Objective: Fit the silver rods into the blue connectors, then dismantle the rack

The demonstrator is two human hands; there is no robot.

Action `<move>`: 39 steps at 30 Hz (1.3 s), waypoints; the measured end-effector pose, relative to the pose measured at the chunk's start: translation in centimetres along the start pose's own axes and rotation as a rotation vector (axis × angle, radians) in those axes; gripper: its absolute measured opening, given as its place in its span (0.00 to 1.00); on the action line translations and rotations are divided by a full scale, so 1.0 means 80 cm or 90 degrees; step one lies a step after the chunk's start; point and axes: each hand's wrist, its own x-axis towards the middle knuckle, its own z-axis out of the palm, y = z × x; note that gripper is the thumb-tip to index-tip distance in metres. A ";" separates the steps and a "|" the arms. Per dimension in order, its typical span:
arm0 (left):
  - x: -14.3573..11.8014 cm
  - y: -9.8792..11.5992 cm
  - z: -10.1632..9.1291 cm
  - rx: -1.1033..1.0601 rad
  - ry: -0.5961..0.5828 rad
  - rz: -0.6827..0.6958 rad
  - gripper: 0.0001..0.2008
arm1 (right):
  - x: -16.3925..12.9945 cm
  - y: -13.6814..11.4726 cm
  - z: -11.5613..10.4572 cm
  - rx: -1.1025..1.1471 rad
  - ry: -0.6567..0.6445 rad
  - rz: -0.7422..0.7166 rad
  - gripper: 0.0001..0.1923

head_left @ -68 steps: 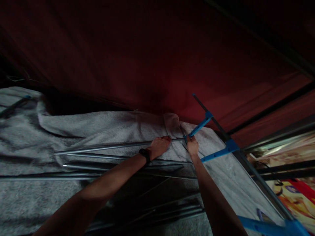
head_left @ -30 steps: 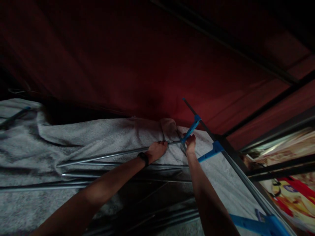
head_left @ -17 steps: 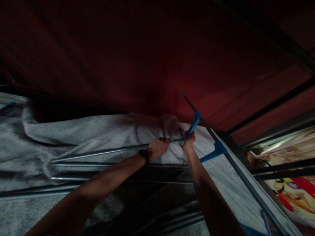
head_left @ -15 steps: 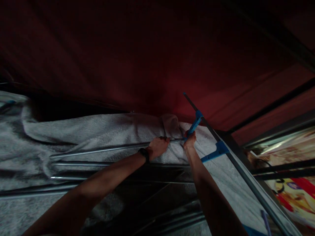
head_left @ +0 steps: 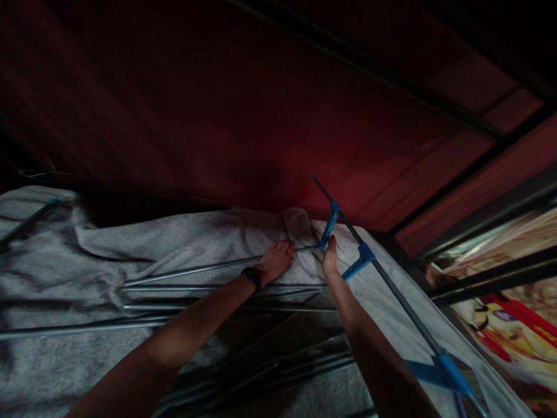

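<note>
1. On the drying rack (head_left: 394, 290), a grey towel (head_left: 174, 244) lies draped over the metal rods (head_left: 195, 269).
2. The left hand (head_left: 275, 259) rests flat and open on the towel at the far rod, a black wristband (head_left: 252, 277) at its wrist.
3. The right hand (head_left: 329, 257) presses the towel just beside a blue clip (head_left: 328, 225); whether its fingers are curled I cannot tell.
4. A dark red curtain (head_left: 261, 128) hangs close behind the rack.
5. A colourful printed fabric (head_left: 509, 325) lies to the right.

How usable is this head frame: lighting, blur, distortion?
Head view: very dim, red curtain nearly black at the top; left hand and right hand on the grey towel readable but soft; rack rods catch faint glare; wide-angle bending at the edges.
</note>
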 end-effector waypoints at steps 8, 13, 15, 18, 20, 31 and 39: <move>-0.082 0.023 -0.006 -0.085 -0.113 0.041 0.15 | -0.170 -0.039 -0.089 -0.254 0.040 0.007 0.15; -0.094 0.020 0.003 -0.097 -0.140 0.032 0.15 | -0.147 -0.052 -0.146 -0.340 0.068 -0.012 0.24; -0.089 0.023 0.005 -0.085 -0.153 0.038 0.17 | -0.124 -0.054 -0.147 -0.311 -0.047 0.035 0.23; -0.081 0.029 0.001 -0.093 -0.152 0.018 0.19 | -0.098 -0.054 -0.136 -0.264 -0.088 0.073 0.20; -0.080 0.030 -0.007 -0.126 -0.156 -0.010 0.19 | -0.087 -0.055 -0.130 -0.246 -0.067 0.068 0.18; -0.082 0.055 -0.027 -0.139 -0.168 -0.034 0.20 | -0.077 -0.039 -0.117 -0.130 0.095 0.045 0.16; -0.091 0.076 -0.026 -0.135 -0.164 0.000 0.19 | -0.088 -0.037 -0.142 -0.053 0.102 0.066 0.17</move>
